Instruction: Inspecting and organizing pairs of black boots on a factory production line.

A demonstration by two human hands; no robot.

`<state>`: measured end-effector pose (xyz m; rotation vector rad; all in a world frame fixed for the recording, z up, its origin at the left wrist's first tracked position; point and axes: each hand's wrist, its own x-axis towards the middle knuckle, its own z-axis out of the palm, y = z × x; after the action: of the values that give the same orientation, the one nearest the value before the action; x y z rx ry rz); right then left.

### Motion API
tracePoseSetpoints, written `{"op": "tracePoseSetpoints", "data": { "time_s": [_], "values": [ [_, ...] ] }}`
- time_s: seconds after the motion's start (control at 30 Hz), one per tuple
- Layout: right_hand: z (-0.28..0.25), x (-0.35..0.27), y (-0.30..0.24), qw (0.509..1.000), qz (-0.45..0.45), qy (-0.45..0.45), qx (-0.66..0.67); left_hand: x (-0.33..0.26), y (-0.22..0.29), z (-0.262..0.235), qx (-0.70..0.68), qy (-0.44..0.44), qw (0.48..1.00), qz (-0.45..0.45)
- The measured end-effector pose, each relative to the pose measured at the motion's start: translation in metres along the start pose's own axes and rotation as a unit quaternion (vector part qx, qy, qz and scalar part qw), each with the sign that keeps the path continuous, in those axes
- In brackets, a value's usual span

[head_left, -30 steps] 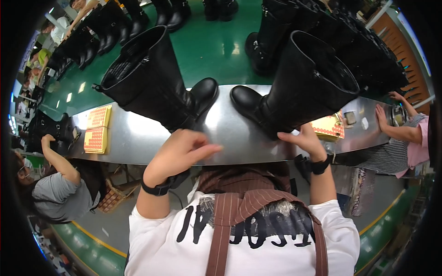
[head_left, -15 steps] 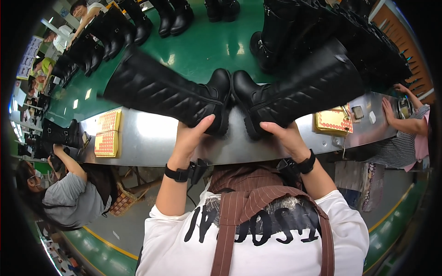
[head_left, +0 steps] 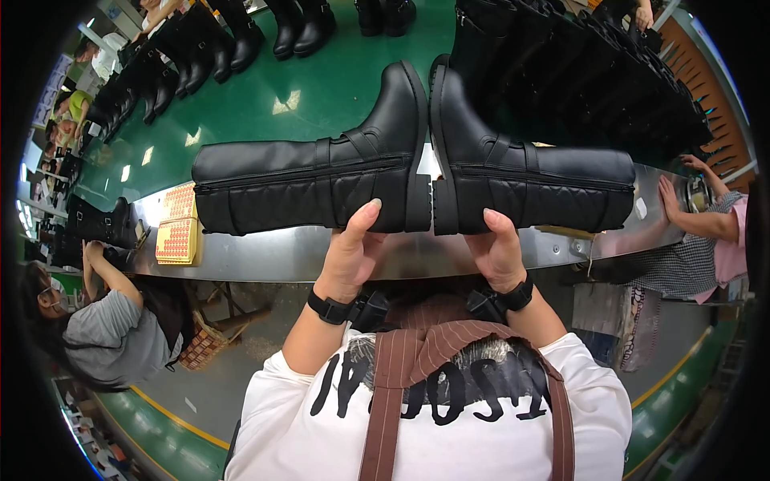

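Observation:
Two tall black boots lie on their sides in the air over the metal table edge, soles facing each other in the middle. My left hand (head_left: 350, 255) grips the left boot (head_left: 309, 172) near its heel, thumb up along the side. Around the heel part of the right boot (head_left: 529, 172) my right hand (head_left: 499, 250) is closed in the same way. Both toes point away from me and the shafts stretch out to either side. Zips and crossed straps show on them. My other fingers are hidden beneath the boots.
A steel bench edge (head_left: 313, 258) runs in front of me, with a green table (head_left: 313, 104) beyond it. Stacks of yellow sticker sheets (head_left: 177, 232) lie at left. More black boots (head_left: 561, 64) stand at the far right and far left. Co-workers sit on both sides.
Both boots have turned from slanted to level, their zip sides now facing up. The soles have come nearly parallel, and my hands have rotated with them.

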<state>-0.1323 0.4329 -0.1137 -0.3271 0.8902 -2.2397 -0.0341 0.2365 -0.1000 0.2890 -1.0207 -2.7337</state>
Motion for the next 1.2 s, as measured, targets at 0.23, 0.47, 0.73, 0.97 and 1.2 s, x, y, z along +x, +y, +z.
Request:
{"op": "tracePoseSetpoints", "data": {
  "time_s": [0.23, 0.47, 0.73, 0.97, 1.2],
  "values": [
    [-0.002, 0.002, -0.002, 0.996, -0.072, -0.019, -0.052, -0.001, -0.002, -0.004, 0.031, -0.027, 0.997, 0.065],
    [-0.007, -0.003, -0.013, 0.803, -0.118, -0.014, -0.584, 0.005, 0.002, -0.002, 0.576, 0.019, 0.787, 0.218],
    [-0.063, 0.055, 0.003, 0.974, -0.001, -0.183, 0.133, 0.023, 0.008, 0.0, 0.111, -0.01, 0.993, 0.047],
    [-0.054, 0.033, 0.016, 0.967, 0.156, -0.002, 0.203, 0.021, -0.013, 0.001, 0.022, 0.009, 0.996, -0.082],
    [-0.021, 0.024, -0.029, 0.955, 0.197, -0.055, 0.217, 0.027, 0.006, -0.009, -0.109, -0.061, 0.98, -0.152]
  ]
}}
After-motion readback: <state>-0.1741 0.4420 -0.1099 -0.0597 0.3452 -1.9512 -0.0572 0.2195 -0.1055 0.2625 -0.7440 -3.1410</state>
